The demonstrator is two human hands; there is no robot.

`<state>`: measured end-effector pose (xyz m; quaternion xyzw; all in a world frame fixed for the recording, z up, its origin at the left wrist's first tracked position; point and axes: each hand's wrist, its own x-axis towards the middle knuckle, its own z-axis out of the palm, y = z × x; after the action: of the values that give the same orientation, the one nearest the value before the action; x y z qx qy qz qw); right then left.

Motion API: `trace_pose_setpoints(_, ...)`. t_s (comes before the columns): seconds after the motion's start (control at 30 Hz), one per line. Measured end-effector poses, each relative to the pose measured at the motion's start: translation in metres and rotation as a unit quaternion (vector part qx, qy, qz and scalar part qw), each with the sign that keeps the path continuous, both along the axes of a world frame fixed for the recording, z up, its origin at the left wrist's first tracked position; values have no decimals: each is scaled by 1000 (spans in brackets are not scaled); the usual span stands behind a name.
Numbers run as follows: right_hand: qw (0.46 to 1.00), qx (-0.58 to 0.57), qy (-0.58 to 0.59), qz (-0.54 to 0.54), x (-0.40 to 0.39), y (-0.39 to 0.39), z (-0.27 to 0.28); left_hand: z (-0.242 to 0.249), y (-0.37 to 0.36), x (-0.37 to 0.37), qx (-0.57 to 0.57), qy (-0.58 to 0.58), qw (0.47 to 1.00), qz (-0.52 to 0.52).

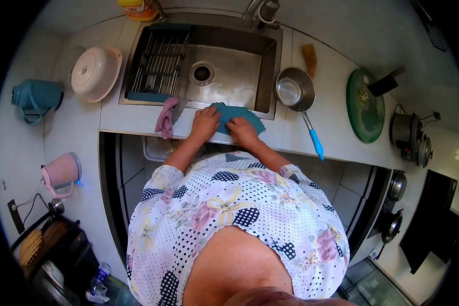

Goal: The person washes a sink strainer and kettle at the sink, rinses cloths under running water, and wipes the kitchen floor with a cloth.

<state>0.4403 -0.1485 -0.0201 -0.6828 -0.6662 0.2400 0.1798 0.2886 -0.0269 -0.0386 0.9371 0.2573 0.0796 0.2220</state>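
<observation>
So both hands are down at the front of the white tiled bench (127,118), left hand (205,124) and right hand (243,133) on a teal, wavy-edged cloth by the sink's front rim. It looks mostly spread out; can't tell if either grip is pinching it or just pressing. Bunched mauve cloth (167,118) sits to the left, untouched, blue-handled steel saucepan (295,89) to the right, rectangular steel sink (229,58) beyond.
</observation>
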Motion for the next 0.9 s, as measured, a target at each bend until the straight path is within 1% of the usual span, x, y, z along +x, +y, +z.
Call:
trace_pose_setpoints(0.07, 994, -68, -5, 87, 1, -2, -3, 2, 0, -4, -1, 5, 1000, 6)
trace_pose_setpoints(0.13, 969, -127, 136, 164, 1, -10, -8, 8, 1, -10, -2, 5, 1000, 10)
trace_pose_setpoints(0.17, 945, -158, 206, 201, 2, -16, -11, 8, 0, -11, 2, 13, 1000, 6)
trace_pose_setpoints(0.2, 940, -100, 255, 201, 3, -20, -15, 8, 1, -12, 8, 21, 1000, 1)
trace_pose_setpoints(0.27, 975, -29, 213, 58, 4, -20, -19, 11, 2, -11, 8, 40, 999, -3)
trace_pose_setpoints(0.3, 982, 8, 190, -14, 5, -18, -19, 14, 1, -10, 1, 51, 999, -2)
trace_pose_setpoints(0.4, 992, 51, 102, -55, 12, -12, -10, 18, -4, -12, -3, 77, 997, 4)
trace_pose_setpoints(0.47, 994, -33, 74, 77, 14, -19, -10, 19, -5, -14, -3, 91, 996, 6)
trace_pose_setpoints(0.5, 985, -74, 58, 144, 16, -22, -10, 19, -5, -14, -6, 98, 995, 7)
trace_pose_setpoints(0.6, 926, -167, 178, 288, 18, -31, -28, 26, -5, -13, -26, 138, 990, 2)
trace_pose_setpoints(0.63, 948, -137, 181, 223, 18, -35, -33, 28, -4, -12, -34, 154, 988, -2)
trace_pose_setpoints(0.7, 976, -76, 183, 87, 11, -35, -18, 24, -5, -13, -27, 162, 986, -5)
trace_pose_setpoints(0.8, 997, 32, 72, 25, 6, -18, -4, 23, -6, -13, -19, 172, 985, -10)
trace_pose_setpoints(0.9, 973, -78, 105, 192, 8, -19, -18, 21, -2, -10, -8, 186, 982, -23)
